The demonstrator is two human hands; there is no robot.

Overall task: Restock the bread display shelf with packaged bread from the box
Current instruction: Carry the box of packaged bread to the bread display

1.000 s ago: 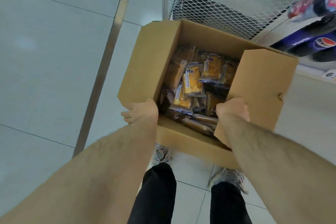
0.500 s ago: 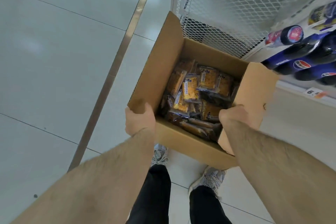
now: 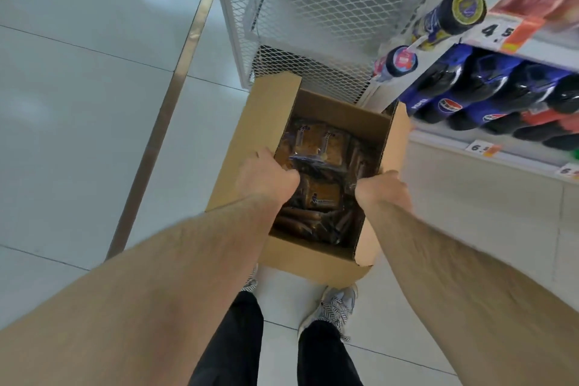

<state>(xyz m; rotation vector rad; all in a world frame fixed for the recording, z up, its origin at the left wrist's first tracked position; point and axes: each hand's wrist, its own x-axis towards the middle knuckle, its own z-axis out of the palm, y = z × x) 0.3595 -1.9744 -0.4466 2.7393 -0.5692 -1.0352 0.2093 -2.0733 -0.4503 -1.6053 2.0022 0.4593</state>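
Note:
An open cardboard box (image 3: 308, 265) sits low in front of my feet, filled with several clear-wrapped packs of golden-brown bread (image 3: 322, 197). My left hand (image 3: 269, 177) grips the box's left wall at the flap, fingers curled down inside beside the packs. On the opposite side, my right hand (image 3: 383, 191) grips the right wall, its fingers hidden behind the flap. The white wire-mesh display shelf (image 3: 313, 9) stands just beyond the box.
A shelf of dark cola bottles (image 3: 470, 97) with price tags runs along the right. A metal strip (image 3: 163, 122) crosses the pale tiled floor on the left. My shoes (image 3: 335, 307) stand right behind the box.
The box has gone down and away from me, ending near the mesh shelf's base. Both hands stayed on its side walls. The view tilted up, showing more shelf and bottles.

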